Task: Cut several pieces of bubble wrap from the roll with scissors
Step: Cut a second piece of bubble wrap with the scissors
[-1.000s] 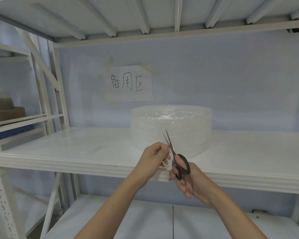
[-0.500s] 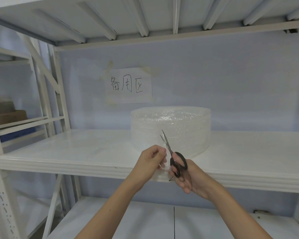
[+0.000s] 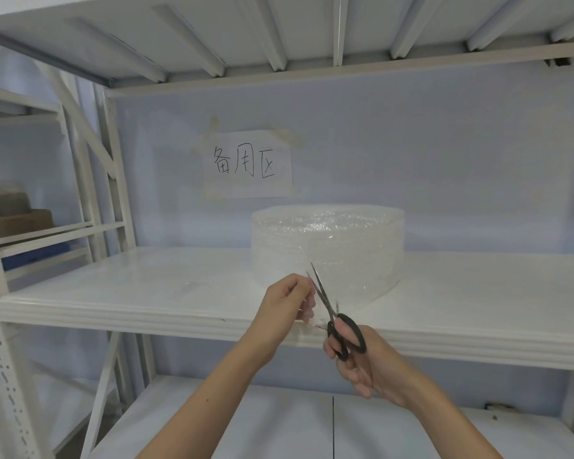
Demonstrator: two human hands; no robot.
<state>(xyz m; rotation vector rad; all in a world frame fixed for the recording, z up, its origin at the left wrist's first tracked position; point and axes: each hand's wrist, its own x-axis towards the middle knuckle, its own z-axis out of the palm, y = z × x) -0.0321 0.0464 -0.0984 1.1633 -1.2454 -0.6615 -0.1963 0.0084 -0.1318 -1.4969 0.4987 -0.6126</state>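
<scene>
Mid-cut. Our left hand pinches the free edge of the clear bubble wrap sheet, pulled out toward us off the squat translucent bubble wrap roll. The roll stands on end on the white metal shelf, at 12 o'clock from our hands. Our right hand is clamped through the loops of the black-handled steel scissors; blades point up at 11 o'clock, nearly closed, partway up the sheet.

Progress: no cut pieces visible anywhere, so we judge this piece unfinished and several left.

Room: white racking; handwritten paper sign taped to the pale blue wall behind. Brown cardboard box on the neighbouring rack at 9 o'clock.
</scene>
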